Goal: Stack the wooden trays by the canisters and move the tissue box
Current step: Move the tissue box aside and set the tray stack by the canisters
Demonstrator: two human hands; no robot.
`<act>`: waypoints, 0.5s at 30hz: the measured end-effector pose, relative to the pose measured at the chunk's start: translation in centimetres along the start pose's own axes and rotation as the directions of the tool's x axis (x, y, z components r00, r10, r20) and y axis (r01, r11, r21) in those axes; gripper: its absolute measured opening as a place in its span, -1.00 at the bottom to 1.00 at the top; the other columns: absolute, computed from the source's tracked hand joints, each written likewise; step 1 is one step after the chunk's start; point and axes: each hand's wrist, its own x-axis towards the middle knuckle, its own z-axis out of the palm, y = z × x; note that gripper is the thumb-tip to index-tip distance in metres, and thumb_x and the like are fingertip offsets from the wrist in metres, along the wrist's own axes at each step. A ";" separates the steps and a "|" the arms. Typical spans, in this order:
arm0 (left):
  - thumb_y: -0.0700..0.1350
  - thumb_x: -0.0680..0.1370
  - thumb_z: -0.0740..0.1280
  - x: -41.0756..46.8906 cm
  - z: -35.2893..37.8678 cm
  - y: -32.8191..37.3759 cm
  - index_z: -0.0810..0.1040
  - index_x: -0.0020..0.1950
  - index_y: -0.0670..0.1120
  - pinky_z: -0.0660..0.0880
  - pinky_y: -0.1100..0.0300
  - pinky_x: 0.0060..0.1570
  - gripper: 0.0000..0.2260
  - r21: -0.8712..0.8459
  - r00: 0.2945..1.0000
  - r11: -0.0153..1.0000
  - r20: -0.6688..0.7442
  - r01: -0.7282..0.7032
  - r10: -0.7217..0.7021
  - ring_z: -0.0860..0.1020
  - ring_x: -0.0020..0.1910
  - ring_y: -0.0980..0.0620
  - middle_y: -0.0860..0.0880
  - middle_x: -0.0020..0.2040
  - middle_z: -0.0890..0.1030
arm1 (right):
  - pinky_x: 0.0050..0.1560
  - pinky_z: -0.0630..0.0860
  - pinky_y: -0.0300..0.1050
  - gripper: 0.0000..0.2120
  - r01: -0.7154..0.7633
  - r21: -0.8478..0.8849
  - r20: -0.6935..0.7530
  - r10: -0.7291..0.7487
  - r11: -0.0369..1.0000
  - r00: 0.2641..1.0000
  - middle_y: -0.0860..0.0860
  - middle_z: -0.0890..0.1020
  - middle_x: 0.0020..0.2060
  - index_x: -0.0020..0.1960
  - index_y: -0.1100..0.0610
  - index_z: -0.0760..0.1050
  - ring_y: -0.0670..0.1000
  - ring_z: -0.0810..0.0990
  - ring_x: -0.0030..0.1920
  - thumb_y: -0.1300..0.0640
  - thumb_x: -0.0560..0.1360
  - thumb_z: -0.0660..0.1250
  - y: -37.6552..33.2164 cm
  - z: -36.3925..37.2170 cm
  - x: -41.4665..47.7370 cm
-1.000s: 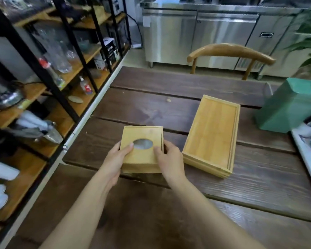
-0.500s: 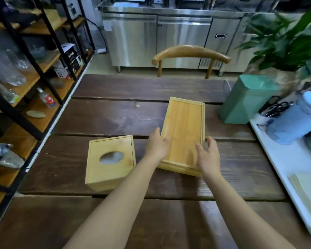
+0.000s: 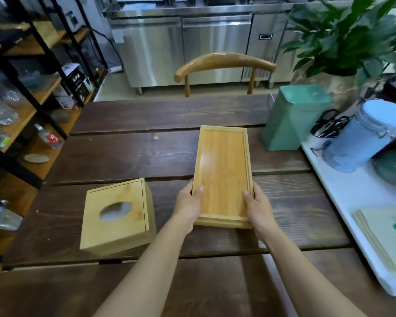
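Note:
A stack of light wooden trays lies lengthwise in the middle of the dark plank table. My left hand grips the near left corner, thumb on the top tray's floor. My right hand grips the near right corner the same way. The wooden tissue box, with an oval slot on top, sits on the table to the left of the trays, free of both hands. A green canister stands beyond the trays at the right, and a blue glass jar lies tilted further right.
A white tray along the right edge holds the blue jar, scissors and a paper pad. A potted plant stands behind. A wooden chair faces the far side. Metal shelving runs along the left.
Both hands let go of the tissue box, moved right and closed on the near end of the tray stack. The camera view has swung right.

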 end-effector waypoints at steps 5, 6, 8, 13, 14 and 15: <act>-0.02 0.59 0.13 -2.7 4.1 -1.3 0.39 0.34 0.15 0.40 0.13 0.08 -0.68 -0.012 1.000 1.000 0.029 0.001 0.000 0.49 0.09 0.07 0.11 0.18 0.54 | 0.25 0.40 -0.02 -0.62 -0.013 0.004 -0.026 0.013 1.000 1.000 0.03 0.50 0.26 0.40 0.07 0.29 0.03 0.46 0.25 0.15 0.59 0.10 1.9 -4.7 -2.5; -0.02 0.59 0.13 -3.4 4.8 -1.6 0.39 0.34 0.15 0.41 0.12 0.10 -0.68 -0.012 0.999 1.000 0.036 0.001 -0.001 0.50 0.10 0.07 0.10 0.19 0.55 | 0.27 0.39 0.00 -0.62 -0.019 0.003 -0.031 0.019 1.000 0.999 0.03 0.50 0.27 0.40 0.07 0.29 0.04 0.46 0.25 0.15 0.59 0.10 2.3 -5.6 -3.0; -0.02 0.59 0.13 -4.7 6.3 -2.0 0.39 0.34 0.16 0.42 0.19 0.03 -0.68 -0.020 0.999 1.000 0.054 -0.006 0.007 0.51 0.03 0.13 0.11 0.17 0.55 | 0.28 0.39 0.05 -0.63 -0.037 0.007 -0.038 0.037 0.999 0.999 0.03 0.51 0.26 0.39 0.06 0.30 0.04 0.47 0.24 0.13 0.59 0.11 3.1 -7.3 -4.1; -0.05 0.59 0.14 -6.9 9.4 -2.3 0.37 0.37 0.12 0.38 0.22 0.00 -0.66 -0.046 0.996 0.999 0.091 -0.010 0.015 0.48 -0.02 0.17 0.10 0.17 0.53 | 0.22 0.45 0.02 -0.65 -0.055 0.063 -0.075 0.059 0.997 0.995 0.06 0.56 0.21 0.36 0.10 0.36 0.05 0.53 0.19 0.17 0.58 0.14 4.3 -10.9 -5.9; -0.06 0.59 0.14 -7.1 10.0 -2.3 0.37 0.37 0.11 0.39 0.20 0.04 -0.65 -0.051 0.995 0.999 0.101 -0.014 0.019 0.49 0.03 0.12 0.09 0.19 0.54 | 0.19 0.46 0.00 -0.67 -0.054 0.082 -0.084 0.061 0.995 0.995 0.08 0.57 0.19 0.33 0.12 0.38 0.07 0.55 0.17 0.19 0.57 0.15 4.4 -11.6 -6.1; -0.07 0.59 0.14 -7.4 10.7 -2.2 0.37 0.38 0.10 0.39 0.19 0.09 -0.65 -0.051 0.994 0.999 0.109 -0.020 0.025 0.49 0.07 0.09 0.07 0.21 0.54 | 0.16 0.48 -0.01 -0.68 -0.054 0.108 -0.087 0.063 0.993 0.994 0.10 0.59 0.16 0.31 0.14 0.40 0.08 0.56 0.15 0.22 0.57 0.15 4.5 -12.2 -6.2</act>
